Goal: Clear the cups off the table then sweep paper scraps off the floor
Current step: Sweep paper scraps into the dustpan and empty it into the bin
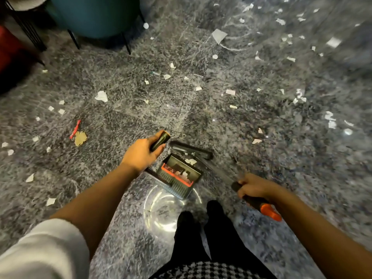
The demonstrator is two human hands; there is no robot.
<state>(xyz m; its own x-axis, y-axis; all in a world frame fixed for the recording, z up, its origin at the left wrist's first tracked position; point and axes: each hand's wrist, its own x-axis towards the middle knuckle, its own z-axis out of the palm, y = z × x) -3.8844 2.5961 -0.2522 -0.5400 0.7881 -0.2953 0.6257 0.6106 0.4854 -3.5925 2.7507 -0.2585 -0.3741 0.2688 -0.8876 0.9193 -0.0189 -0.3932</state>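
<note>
scraps (219, 35) of white paper lie scattered over the grey speckled floor (120, 87), thickest toward the upper right, thinner on the left and in the middle. they are torn, uneven bits: a few larger angular sheets far off, many small flecks, some round dots. most are blurred at the right edge. one white scrap (190, 161) already sits inside the dustpan (179, 174), which stands on the floor just ahead of the person's dark shoes (201, 218). the pan is black with a row of orange comb teeth across its near rim. the left hand (141, 154) curls round the pan's handle (161, 140), a black grip with an orange tip that sticks out past the fingers. the broom (191, 151) has a black head resting on the floor at the pan's far mouth, touching or just beside it; blur hides which. its shaft runs back to the right hand (255, 187), whose fingers wrap the black grip, with the orange end (269, 212) jutting behind the wrist. a white sleeve (44, 250) covers the upper left arm; both forearms are bare. on the left, a red wrapper (75, 128) lies beside a tan crumpled bit (80, 138). a teal chair (94, 15) on thin black legs stands at the top left, well apart from the pan.
</note>
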